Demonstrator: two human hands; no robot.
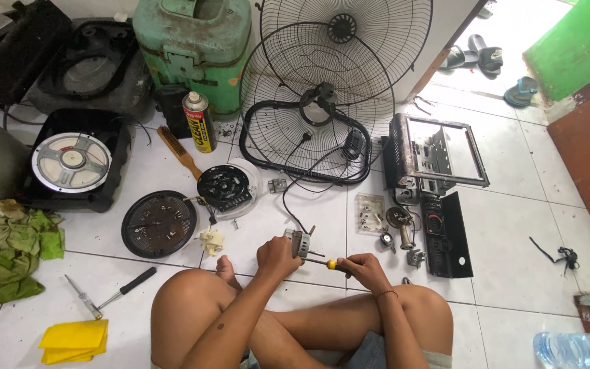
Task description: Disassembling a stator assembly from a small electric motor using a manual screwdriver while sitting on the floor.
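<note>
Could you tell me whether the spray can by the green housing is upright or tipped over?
Upright: the spray can stands on its base, cap uppermost.

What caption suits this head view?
Seated on a tiled floor, left hand steadies a small motor; right hand applies a screwdriver.

I see a bright picture. Sunlight comes in from the doorway at the top right, and the white floor [513, 225] there shines almost too white. Shadows are soft and small. Most things look sharp. The edges bend a little, and the corners look a bit stretched.
</note>
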